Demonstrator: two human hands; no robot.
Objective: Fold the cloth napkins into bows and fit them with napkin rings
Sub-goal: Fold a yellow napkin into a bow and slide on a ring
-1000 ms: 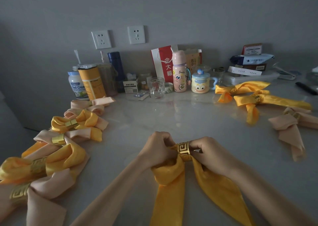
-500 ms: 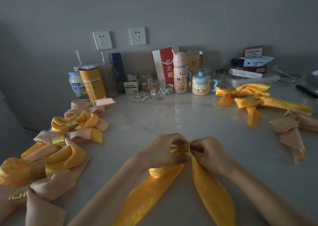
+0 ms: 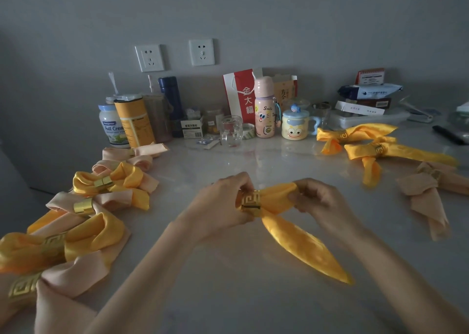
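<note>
A yellow satin napkin (image 3: 297,234) lies on the pale marble table (image 3: 228,295) in front of me, threaded through a gold napkin ring (image 3: 250,201). My left hand (image 3: 223,204) grips the ring and the cloth at its left side. My right hand (image 3: 319,201) pinches a loop of yellow cloth pulled out to the right of the ring. One long pointed tail runs down to the right; anything left of the ring is hidden by my left hand.
Several finished yellow and peach bows (image 3: 101,196) with gold rings lie along the left edge. More ringed napkins (image 3: 375,150) lie at the right. Bottles, jars, a glass (image 3: 230,130) and a cartoon mug (image 3: 295,128) line the wall.
The right hand has drawn a yellow loop out of the ring to the right. The left tail seen earlier is gone from view. Ring and hands sit slightly higher on the table.
</note>
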